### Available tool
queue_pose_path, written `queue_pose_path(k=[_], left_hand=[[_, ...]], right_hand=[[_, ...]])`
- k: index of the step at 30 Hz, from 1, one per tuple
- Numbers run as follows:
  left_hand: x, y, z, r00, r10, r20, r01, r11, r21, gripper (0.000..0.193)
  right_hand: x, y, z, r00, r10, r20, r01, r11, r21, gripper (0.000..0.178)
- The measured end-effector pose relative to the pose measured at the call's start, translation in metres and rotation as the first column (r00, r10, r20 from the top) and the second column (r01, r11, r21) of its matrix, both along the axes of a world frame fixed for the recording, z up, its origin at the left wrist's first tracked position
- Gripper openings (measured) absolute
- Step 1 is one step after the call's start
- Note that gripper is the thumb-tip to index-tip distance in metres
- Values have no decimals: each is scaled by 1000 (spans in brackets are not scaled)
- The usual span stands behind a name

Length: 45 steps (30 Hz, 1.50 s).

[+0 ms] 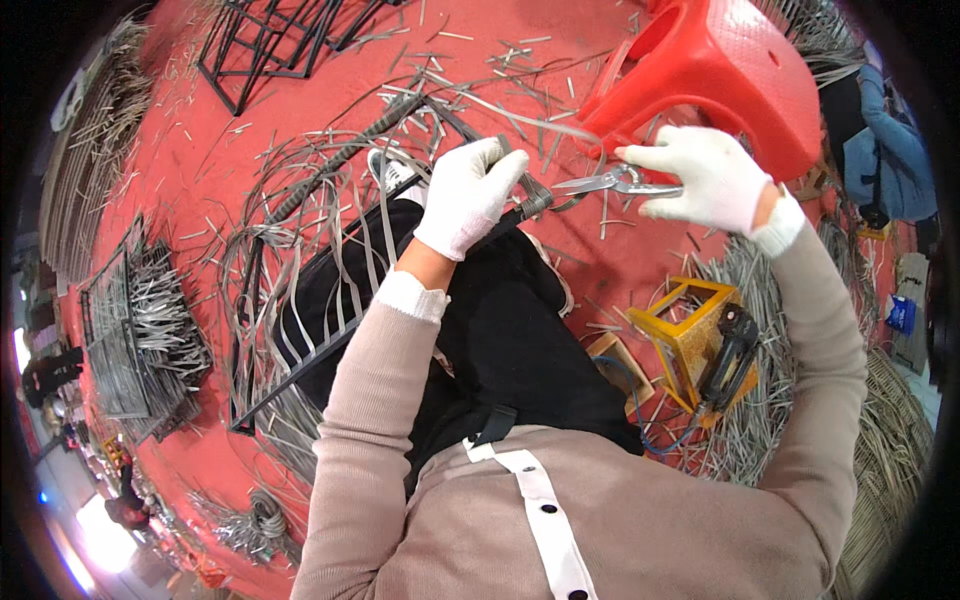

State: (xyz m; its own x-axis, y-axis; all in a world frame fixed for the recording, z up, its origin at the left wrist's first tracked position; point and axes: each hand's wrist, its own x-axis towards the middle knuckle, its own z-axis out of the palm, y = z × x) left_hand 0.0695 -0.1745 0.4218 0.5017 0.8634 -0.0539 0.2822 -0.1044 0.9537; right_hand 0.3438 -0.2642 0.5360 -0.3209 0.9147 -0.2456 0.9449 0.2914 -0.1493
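Note:
My right hand (700,180), in a white glove, grips silver metal snips (602,182) whose pointed blades reach left. The blade tips are beside a corner of a dark frame (310,362), where grey strip is wound round the bar. My left hand (466,195), also gloved, is closed above that bar near the wound corner. What lies inside its fingers is hidden. The frame rests across my black-trousered legs. Many loose grey strips (340,235) hang from it, and part of its far bar is wrapped in strip (300,195).
A red plastic stool (770,85) lies tipped at upper right. A yellow stool-like stand (672,335) with a black tool (730,350) is right of my legs, among piled strips (755,420). Bare black frames (275,45) lie ahead; strip bundles and cut scraps cover the red floor (190,150).

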Motion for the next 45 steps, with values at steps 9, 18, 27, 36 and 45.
queue_pose_path(k=[9,18,27,36,45], left_hand=[[-9,-10,14,999,-43,1,43,995,94,30],[-29,-15,21,975,158,154,-195,942,271,24],[-251,-123,24,662,519,-540,70,675,734,50],[-207,14,113,781,593,-195,-1,314,950,15],[-215,18,156,700,562,-440,267,365,892,29]], right_hand=[[-13,22,-7,990,140,6,-139,989,-47,60],[9,0,-52,972,-11,-234,31,996,79,53],[2,-205,-232,567,-809,-154,781,588,-211,61],[-97,-91,-180,373,-330,-867,653,757,-7,33],[-152,141,-62,-115,-135,-984,525,833,-175,63]])
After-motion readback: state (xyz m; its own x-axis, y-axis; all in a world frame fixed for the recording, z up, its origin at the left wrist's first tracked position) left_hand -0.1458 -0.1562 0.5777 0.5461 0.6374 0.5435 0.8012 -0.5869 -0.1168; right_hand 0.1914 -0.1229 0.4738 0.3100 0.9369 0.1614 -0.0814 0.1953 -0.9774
